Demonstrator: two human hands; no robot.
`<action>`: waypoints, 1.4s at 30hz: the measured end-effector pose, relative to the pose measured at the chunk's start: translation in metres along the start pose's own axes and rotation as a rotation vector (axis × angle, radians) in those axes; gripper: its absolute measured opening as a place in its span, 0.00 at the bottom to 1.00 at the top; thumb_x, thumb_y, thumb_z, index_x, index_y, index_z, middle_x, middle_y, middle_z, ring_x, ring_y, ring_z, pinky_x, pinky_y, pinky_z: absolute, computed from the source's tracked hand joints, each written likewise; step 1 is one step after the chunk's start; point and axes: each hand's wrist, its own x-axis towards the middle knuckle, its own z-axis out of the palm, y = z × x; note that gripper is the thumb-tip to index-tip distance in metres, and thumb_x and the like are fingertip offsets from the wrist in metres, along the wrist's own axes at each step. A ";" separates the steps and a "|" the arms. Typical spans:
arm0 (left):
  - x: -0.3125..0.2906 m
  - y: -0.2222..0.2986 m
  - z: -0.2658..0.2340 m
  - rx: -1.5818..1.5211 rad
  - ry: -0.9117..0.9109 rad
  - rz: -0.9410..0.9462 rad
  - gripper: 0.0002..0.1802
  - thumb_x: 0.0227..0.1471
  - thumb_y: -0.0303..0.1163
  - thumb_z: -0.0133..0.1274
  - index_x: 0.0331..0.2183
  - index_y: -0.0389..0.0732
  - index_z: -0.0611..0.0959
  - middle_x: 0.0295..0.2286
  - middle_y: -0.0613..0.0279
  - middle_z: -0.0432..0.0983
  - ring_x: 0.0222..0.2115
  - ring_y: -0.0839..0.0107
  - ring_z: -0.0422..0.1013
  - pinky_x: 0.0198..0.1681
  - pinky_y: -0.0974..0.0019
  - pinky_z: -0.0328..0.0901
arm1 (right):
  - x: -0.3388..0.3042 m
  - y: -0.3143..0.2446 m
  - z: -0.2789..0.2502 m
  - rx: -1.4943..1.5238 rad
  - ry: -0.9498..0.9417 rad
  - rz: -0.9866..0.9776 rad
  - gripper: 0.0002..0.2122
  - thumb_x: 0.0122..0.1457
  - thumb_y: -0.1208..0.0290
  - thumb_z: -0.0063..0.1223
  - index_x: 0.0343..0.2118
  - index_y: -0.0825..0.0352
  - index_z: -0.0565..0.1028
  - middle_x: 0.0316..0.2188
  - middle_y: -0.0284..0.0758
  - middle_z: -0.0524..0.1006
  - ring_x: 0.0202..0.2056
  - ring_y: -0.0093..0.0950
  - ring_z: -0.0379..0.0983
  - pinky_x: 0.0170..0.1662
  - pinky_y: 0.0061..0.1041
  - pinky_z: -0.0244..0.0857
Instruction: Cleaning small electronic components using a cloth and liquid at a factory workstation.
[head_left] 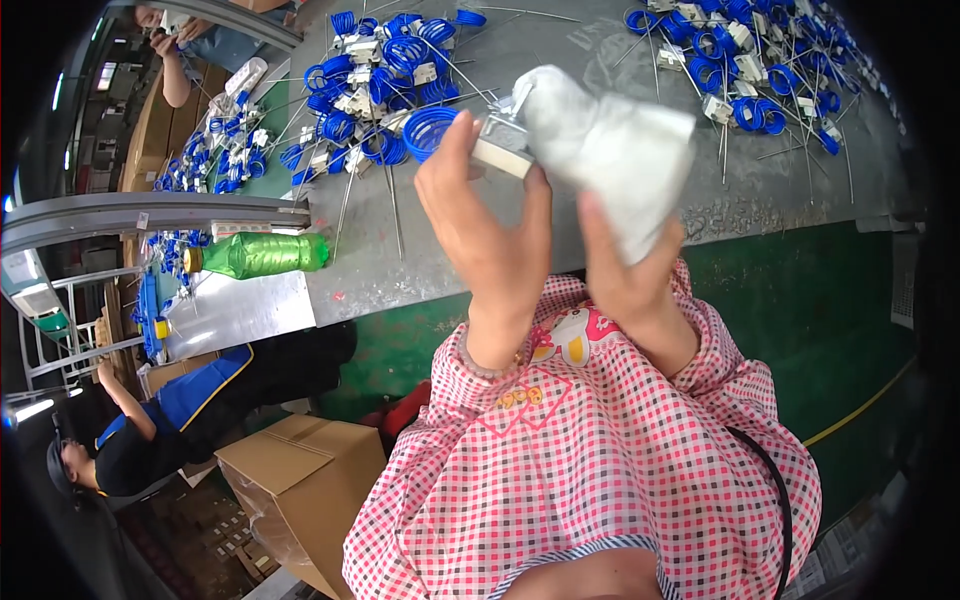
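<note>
Between the thumb and fingers of my left hand (492,235) is a capillary thermostat (503,150), a small box with a cream side and a metal face. Its coil of blue tubing (428,134) sticks out to the left of my fingers. My right hand (637,285) grips a crumpled white cloth (615,135), smeared by motion. The cloth's far end lies against or just beside the metal face; I cannot tell which. Both hands are raised over the near edge of the grey table (400,270).
Blue-coiled thermostats with thin metal rods lie in a pile (375,85) at far left and another (755,70) at far right. A green plastic bottle (262,256) lies on its side at left, near a metal rail (150,212). A cardboard box (300,470) stands lower left. Two other people are at left.
</note>
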 end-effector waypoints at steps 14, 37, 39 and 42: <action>0.000 0.003 -0.014 -0.166 0.000 -0.112 0.35 0.32 0.20 0.57 0.46 0.33 0.62 0.33 0.54 0.68 0.30 0.70 0.65 0.33 0.72 0.59 | 0.035 0.018 -0.043 0.580 0.597 0.481 0.17 0.53 0.69 0.43 0.43 0.74 0.64 0.39 0.40 0.68 0.40 0.28 0.67 0.42 0.25 0.62; -0.004 0.029 -0.037 -0.440 -0.081 -0.485 0.15 0.43 0.30 0.53 0.32 0.30 0.75 0.27 0.61 0.71 0.27 0.78 0.66 0.31 0.79 0.60 | 0.025 0.012 -0.003 0.384 -0.176 0.165 0.12 0.49 0.75 0.50 0.37 0.72 0.69 0.30 0.35 0.73 0.31 0.22 0.69 0.33 0.19 0.62; -0.005 0.029 -0.036 -0.446 -0.083 -0.488 0.15 0.43 0.30 0.52 0.33 0.30 0.75 0.27 0.60 0.71 0.27 0.78 0.66 0.31 0.78 0.60 | 0.024 0.015 0.002 0.335 -0.138 0.086 0.11 0.48 0.75 0.50 0.35 0.72 0.68 0.28 0.37 0.72 0.28 0.28 0.69 0.30 0.22 0.61; -0.005 0.027 -0.037 -0.435 -0.092 -0.480 0.14 0.43 0.30 0.52 0.33 0.30 0.75 0.27 0.60 0.71 0.27 0.77 0.66 0.31 0.78 0.60 | 0.023 0.015 0.005 0.276 -0.090 0.000 0.10 0.47 0.75 0.50 0.33 0.72 0.67 0.24 0.41 0.71 0.24 0.35 0.69 0.26 0.27 0.61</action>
